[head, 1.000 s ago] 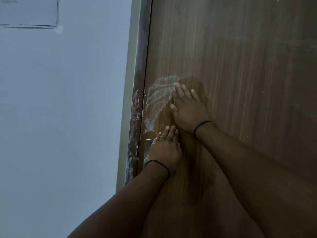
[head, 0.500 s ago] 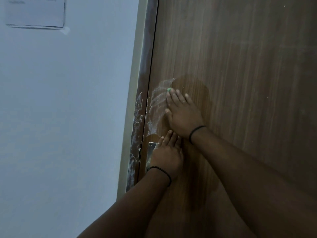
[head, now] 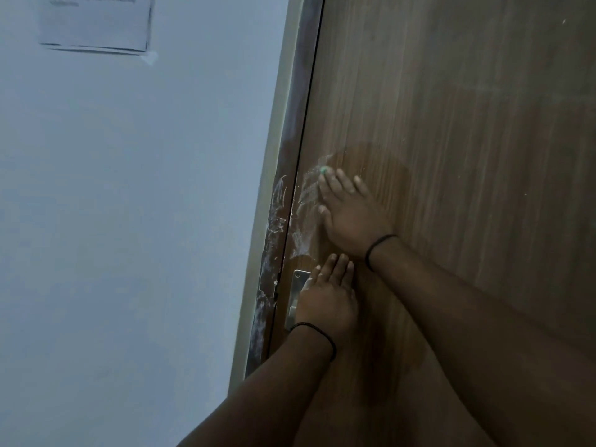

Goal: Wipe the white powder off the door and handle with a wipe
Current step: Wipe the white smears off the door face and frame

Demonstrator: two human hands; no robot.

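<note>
Brown wooden door (head: pixel 451 124) fills the right side, with white powder (head: pixel 304 214) streaked near its edge. My right hand (head: pixel 351 214) presses flat there, grip open. My left hand (head: pixel 325 301), fingers straight, rests over the metal handle plate (head: pixel 298 285). I cannot see any wipe.

Legible text: none. One item bears print: a sheet of paper (head: pixel 96 22) fixed to the wall (head: pixel 129 221) at upper left, carrying two short lines along its top edge, too blurred to make out any word or number.
</note>
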